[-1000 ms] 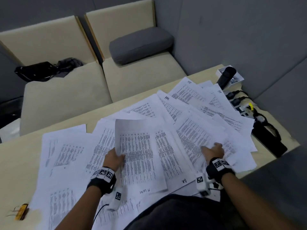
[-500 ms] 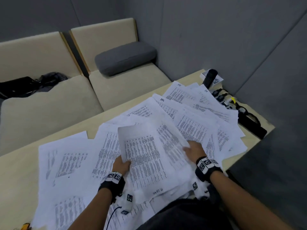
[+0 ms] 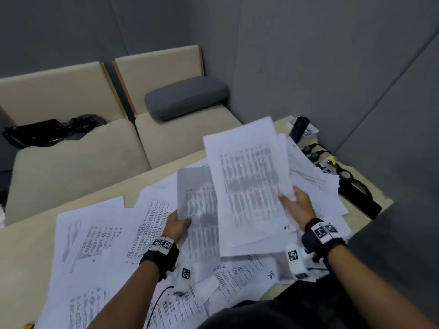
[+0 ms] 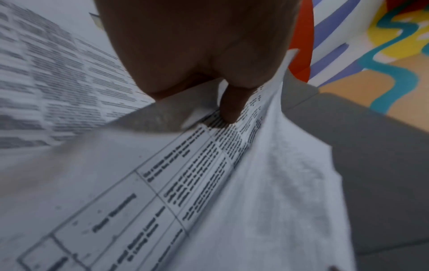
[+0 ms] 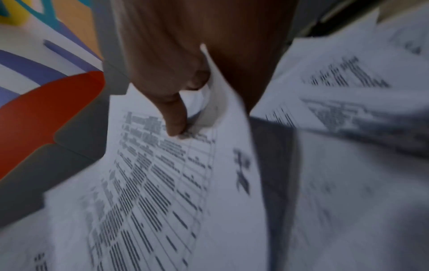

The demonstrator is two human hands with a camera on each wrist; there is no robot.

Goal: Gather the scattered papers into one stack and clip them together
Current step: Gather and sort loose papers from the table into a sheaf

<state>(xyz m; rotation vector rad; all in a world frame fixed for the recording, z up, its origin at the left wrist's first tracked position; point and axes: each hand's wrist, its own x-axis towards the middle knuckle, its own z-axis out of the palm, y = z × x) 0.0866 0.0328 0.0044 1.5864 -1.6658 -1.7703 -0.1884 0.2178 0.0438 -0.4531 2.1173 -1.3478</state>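
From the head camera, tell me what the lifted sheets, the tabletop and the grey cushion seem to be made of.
Lifted sheets: thin matte printer paper; they bend and show print through.
Tabletop: pale wood-look laminate, probably; smooth, uniform.
Grey cushion: woven fabric over padding, seemingly; soft rounded edges.

Grey padded wall panels (image 3: 308, 55) closed in the corner, their seams running at angles. Against them stood a cream bench sofa (image 3: 78, 160) with two upright back cushions, a narrow wooden strip between them. A grey bolster cushion (image 3: 186, 97) lay on the right-hand seat — a black bag (image 3: 45, 131) slumped on the left one. A pale wooden table (image 3: 21, 252) stood in front. Light was even and dim. In the wrist views, a wall mural (image 4: 383, 45) showed orange, yellow, teal and violet bands.
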